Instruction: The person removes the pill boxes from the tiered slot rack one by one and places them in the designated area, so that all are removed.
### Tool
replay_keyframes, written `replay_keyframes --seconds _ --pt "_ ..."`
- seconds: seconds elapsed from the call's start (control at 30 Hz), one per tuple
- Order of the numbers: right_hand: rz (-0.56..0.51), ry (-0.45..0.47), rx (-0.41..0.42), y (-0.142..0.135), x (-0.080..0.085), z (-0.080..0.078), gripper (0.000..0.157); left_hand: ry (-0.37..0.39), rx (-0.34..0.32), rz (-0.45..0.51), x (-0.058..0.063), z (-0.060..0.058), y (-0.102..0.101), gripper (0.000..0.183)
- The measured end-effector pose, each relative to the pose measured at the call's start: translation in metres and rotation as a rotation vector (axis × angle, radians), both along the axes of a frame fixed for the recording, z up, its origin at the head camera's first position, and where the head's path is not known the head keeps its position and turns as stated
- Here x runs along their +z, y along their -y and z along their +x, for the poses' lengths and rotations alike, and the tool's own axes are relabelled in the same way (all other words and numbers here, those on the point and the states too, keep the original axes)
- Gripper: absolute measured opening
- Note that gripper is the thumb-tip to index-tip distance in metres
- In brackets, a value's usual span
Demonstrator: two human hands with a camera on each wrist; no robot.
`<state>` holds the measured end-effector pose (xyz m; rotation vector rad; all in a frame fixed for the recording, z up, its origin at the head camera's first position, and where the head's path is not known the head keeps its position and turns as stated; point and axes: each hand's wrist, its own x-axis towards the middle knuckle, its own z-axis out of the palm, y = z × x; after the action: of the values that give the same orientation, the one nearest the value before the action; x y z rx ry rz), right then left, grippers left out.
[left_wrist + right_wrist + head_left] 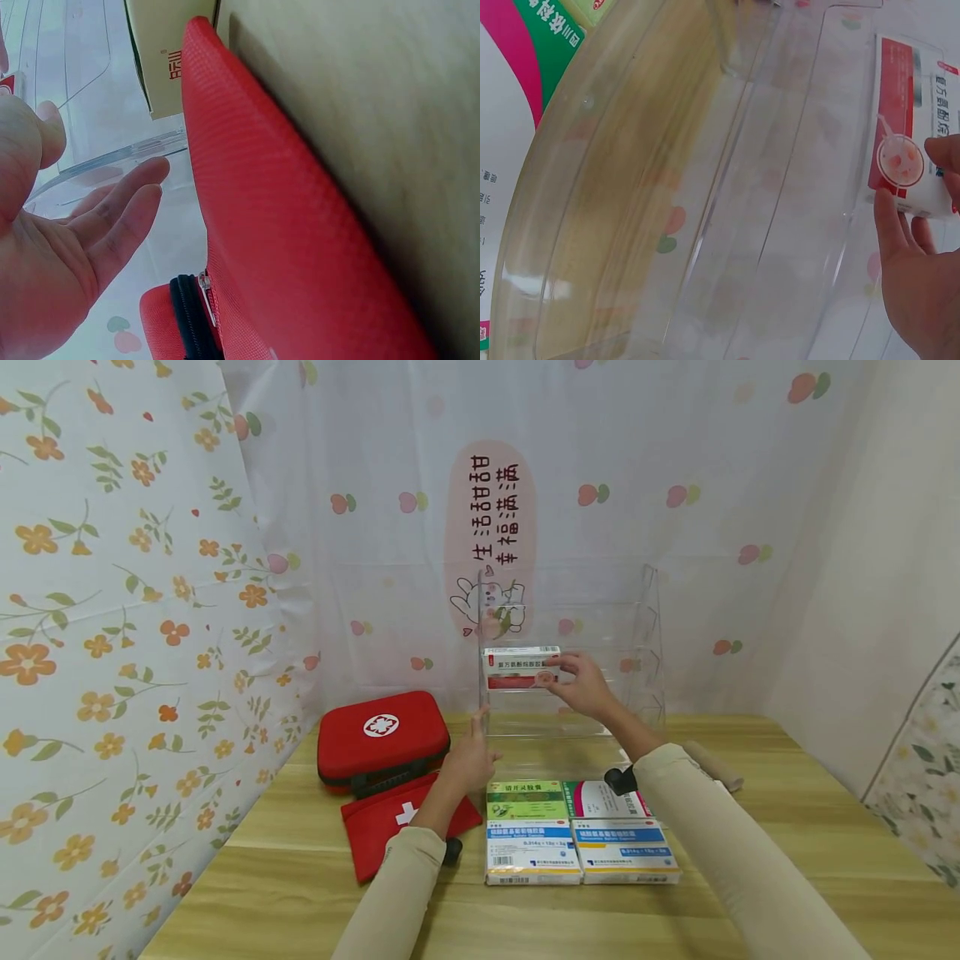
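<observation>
A white and red medicine box [522, 669] stands at the left end of a middle level of the clear acrylic rack [573, 737]. My right hand [587, 687] pinches its right end, thumb in front, as the right wrist view also shows with the box [911, 127] and hand [922, 277]. My left hand [468, 763] is at the rack's left side edge, its fingers fairly straight. In the left wrist view, the clear panel [120, 156] passes behind the spread fingers of that hand [60, 247]; firm contact is hard to tell.
On the table [517, 927] before the rack lie two white-blue medicine boxes [532, 853], a green box [527, 800] and a white-magenta box [609, 799]. Left stand a red first-aid case [382, 735] and red pouch [375, 839]. A beige rolled cloth [712, 766] lies right.
</observation>
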<state>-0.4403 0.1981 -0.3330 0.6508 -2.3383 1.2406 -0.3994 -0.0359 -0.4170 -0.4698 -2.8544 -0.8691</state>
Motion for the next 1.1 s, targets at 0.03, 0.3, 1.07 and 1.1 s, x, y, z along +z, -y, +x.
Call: replay_keyframes --seconds 0.03,0.3,1.07,1.1 --pt "-0.011 0.021 0.012 0.000 0.000 -0.001 0.034 0.000 0.001 0.002 0.001 0.000 0.000 0.088" --pt "-0.008 0.115 0.022 -0.005 0.004 -0.005 0.029 0.019 -0.002 0.020 0.003 0.002 -0.002 0.088" --pt "0.032 -0.309 -0.160 0.008 0.019 0.014 0.021 0.027 -0.013 0.052 0.002 0.005 0.000 0.090" --pt "0.025 -0.316 -0.165 0.007 0.019 0.016 0.021 0.026 -0.013 0.053 0.002 0.005 0.000 0.090"
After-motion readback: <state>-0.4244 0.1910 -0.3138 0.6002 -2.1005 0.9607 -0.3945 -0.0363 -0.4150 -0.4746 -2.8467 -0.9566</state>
